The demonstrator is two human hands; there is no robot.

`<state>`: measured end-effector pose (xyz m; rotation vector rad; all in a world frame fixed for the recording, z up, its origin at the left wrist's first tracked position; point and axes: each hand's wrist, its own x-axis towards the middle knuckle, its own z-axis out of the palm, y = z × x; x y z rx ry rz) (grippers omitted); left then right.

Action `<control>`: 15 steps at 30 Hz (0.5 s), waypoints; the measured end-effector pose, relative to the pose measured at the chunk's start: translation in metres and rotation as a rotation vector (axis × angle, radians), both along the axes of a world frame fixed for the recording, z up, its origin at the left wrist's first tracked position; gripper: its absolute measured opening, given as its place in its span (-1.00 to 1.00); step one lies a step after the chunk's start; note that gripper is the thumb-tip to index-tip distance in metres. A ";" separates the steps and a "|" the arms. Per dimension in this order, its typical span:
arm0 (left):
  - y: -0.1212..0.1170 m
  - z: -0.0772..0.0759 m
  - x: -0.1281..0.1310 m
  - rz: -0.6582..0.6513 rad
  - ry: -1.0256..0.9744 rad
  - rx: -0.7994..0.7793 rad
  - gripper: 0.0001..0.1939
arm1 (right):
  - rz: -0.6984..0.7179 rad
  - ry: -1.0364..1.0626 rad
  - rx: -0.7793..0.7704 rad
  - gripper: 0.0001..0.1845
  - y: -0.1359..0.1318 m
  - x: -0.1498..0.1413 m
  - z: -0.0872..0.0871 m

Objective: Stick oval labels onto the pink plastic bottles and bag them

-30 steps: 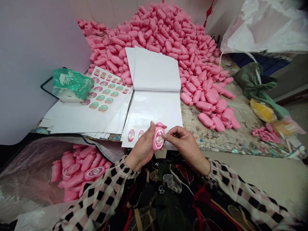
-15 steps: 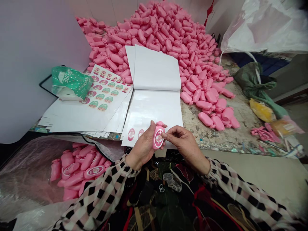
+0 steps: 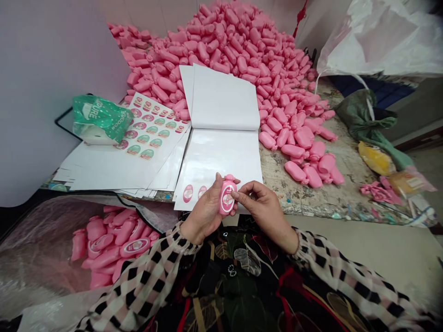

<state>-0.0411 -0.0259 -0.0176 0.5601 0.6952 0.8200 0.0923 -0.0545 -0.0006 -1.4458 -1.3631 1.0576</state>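
Upright in my left hand [image 3: 206, 210] is a small pink plastic bottle [image 3: 223, 205], its capped end pointing away from me. The fingers wrap round it from the left and beneath. An oval pink-and-white sticker [image 3: 227, 197] lies on its front face. My right hand [image 3: 265, 207] comes in from the right, fingers curled, with the thumb tip on the sticker's right part; whether the thumb and forefinger pinch its edge is hard to make out. Beneath and behind the hands lies a white sticker sheet [image 3: 221, 157] with a few oval stickers [image 3: 188, 193] along its near edge.
A big heap of pink bottles [image 3: 235, 41] covers the table's back. Printed label sheets [image 3: 152, 122] lie to the left, under a green plastic packet [image 3: 100, 117]. Labelled bottles fill a plastic-lined bag [image 3: 41, 258] at lower left. A green cloth bag [image 3: 363, 110] lies right.
Both hands stay at the bottle, almost still. My right thumb has shifted slightly left over the sticker; the view has moved a little.
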 end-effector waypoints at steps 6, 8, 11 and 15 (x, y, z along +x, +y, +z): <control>0.000 0.003 0.003 0.009 -0.081 -0.085 -0.52 | 0.041 -0.668 0.227 -0.72 -0.011 0.004 0.006; -0.001 0.002 0.004 0.042 -0.074 -0.073 -0.53 | 0.053 -0.621 0.185 -0.73 -0.012 0.004 0.009; -0.002 0.000 0.004 0.100 -0.046 -0.038 -0.53 | 0.065 -0.542 0.106 -0.75 -0.011 0.005 0.011; 0.000 0.000 0.001 0.146 -0.044 0.024 -0.52 | 0.056 -0.462 -0.003 -0.75 -0.009 0.009 0.009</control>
